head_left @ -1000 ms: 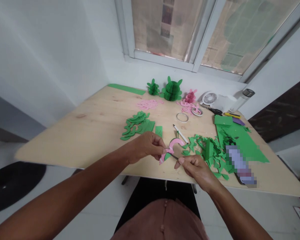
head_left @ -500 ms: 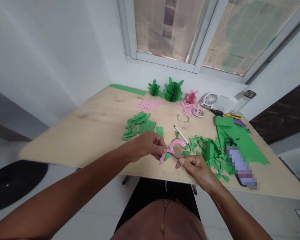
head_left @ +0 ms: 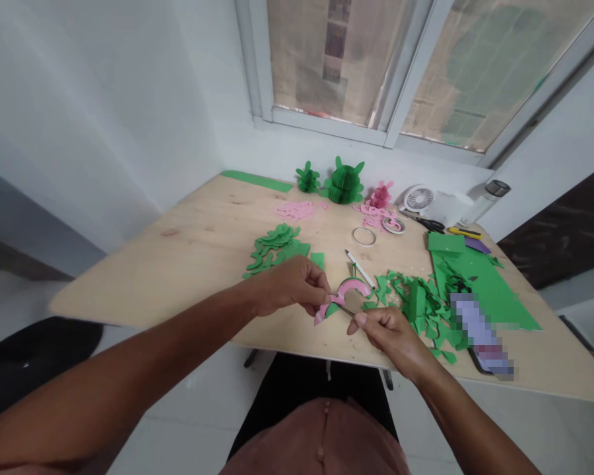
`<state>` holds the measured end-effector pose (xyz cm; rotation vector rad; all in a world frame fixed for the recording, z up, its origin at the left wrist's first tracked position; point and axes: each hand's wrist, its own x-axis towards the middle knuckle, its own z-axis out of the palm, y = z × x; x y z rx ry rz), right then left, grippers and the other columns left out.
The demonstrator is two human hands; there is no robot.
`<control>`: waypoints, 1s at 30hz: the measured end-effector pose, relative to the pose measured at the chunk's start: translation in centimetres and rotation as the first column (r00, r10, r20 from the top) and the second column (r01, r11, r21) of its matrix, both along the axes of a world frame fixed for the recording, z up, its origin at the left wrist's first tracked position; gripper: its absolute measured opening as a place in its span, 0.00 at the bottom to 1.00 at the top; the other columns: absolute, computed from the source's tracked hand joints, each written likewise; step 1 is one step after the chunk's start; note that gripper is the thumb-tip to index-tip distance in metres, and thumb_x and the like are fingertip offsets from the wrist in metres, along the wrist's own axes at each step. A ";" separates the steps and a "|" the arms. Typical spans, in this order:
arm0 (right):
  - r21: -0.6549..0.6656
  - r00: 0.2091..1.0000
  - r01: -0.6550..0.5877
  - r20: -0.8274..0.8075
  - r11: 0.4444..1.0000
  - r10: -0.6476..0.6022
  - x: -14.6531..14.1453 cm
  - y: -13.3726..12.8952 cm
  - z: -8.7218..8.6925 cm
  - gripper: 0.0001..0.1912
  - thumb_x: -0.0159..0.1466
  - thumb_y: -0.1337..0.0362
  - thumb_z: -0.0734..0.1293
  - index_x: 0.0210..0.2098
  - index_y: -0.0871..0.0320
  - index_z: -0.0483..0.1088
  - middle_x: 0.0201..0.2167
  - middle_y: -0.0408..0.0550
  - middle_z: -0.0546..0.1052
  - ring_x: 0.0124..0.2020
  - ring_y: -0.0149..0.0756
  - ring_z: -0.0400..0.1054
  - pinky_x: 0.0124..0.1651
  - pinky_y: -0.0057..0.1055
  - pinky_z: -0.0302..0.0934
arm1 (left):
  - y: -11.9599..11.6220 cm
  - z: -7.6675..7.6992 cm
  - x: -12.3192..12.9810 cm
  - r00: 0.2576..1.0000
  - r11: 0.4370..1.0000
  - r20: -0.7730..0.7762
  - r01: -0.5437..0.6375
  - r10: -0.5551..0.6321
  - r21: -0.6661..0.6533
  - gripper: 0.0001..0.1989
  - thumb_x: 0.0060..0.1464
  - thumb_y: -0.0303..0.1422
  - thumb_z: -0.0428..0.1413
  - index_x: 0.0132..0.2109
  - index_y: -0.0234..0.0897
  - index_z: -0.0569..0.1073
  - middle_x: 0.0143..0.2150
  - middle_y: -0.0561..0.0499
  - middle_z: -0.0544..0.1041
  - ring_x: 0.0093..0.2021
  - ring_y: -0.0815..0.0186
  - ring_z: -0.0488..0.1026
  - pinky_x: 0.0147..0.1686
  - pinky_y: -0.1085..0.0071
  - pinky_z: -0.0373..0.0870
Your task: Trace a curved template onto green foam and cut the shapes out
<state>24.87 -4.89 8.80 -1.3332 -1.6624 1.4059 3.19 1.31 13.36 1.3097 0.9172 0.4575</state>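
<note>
My left hand (head_left: 309, 290) is closed in a pinch on a curved pink paper cutout (head_left: 352, 286), which has pale shiny strips on its face and green paper showing under its lower edge. Between the fingertips of my right hand (head_left: 383, 330) is a slender dark metal tool (head_left: 345, 309), perhaps tweezers. Its tip reaches the cutout beside my left fingers, and its exact kind is too small to make out. Just beyond the cutout lies a white pen (head_left: 360, 269). Green paper scraps (head_left: 423, 307) are heaped to the right of it.
Green leaf-like cutouts (head_left: 277, 241) and pink ones (head_left: 297, 210) lie left of centre. Paper honeycomb figures (head_left: 344, 183) stand along the wall. Tape rolls (head_left: 364, 236), black scissors (head_left: 430, 224), a yellow cutter (head_left: 465, 232), a small fan (head_left: 418, 198), a bottle (head_left: 485, 201) and a phone (head_left: 480, 336) are rightward.
The view has shifted slightly, so the table sits a little lower and to the right. Both hands keep nearly the same hold on the cutout and the tool.
</note>
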 end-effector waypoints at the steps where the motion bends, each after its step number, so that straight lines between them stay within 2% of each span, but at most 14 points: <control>1: 0.000 1.000 0.000 -0.002 1.000 0.000 0.1 0.0 0.0 0.26 0.60 0.45 0.62 0.27 0.62 0.76 0.13 0.34 0.47 0.16 0.24 0.37 0.20 0.27 0.35 | 0.0 0.1 0.1 1.000 1.000 -0.006 0.003 -0.003 0.003 0.03 0.39 0.28 0.62 0.23 0.32 0.76 0.20 0.52 0.76 0.21 0.71 0.72 0.27 0.74 0.71; 7: -0.007 1.000 0.001 -0.002 1.000 -0.001 0.4 0.1 0.0 0.27 0.59 0.43 0.62 0.26 0.62 0.76 0.13 0.33 0.46 0.15 0.24 0.37 0.20 0.27 0.34 | 0.1 0.8 0.5 0.999 0.999 -0.033 0.035 -0.034 0.030 0.03 0.40 0.27 0.61 0.22 0.33 0.76 0.19 0.51 0.76 0.21 0.70 0.72 0.26 0.73 0.71; 24: 0.026 1.000 -0.003 0.005 1.000 0.003 0.9 0.1 0.2 0.27 0.59 0.43 0.62 0.27 0.62 0.76 0.14 0.34 0.46 0.16 0.24 0.38 0.20 0.28 0.33 | 0.7 1.0 0.8 0.995 0.995 -0.038 0.092 -0.091 0.023 0.03 0.41 0.27 0.61 0.22 0.33 0.76 0.18 0.52 0.76 0.21 0.70 0.73 0.25 0.74 0.72; 30: 0.057 1.000 -0.019 -0.016 0.998 0.020 1.0 0.2 0.3 0.27 0.60 0.43 0.62 0.27 0.62 0.76 0.14 0.34 0.46 0.16 0.25 0.38 0.20 0.28 0.34 | 0.8 1.6 1.1 0.991 0.992 -0.068 0.117 -0.114 0.048 0.04 0.41 0.27 0.61 0.22 0.33 0.75 0.18 0.52 0.76 0.21 0.70 0.73 0.25 0.74 0.72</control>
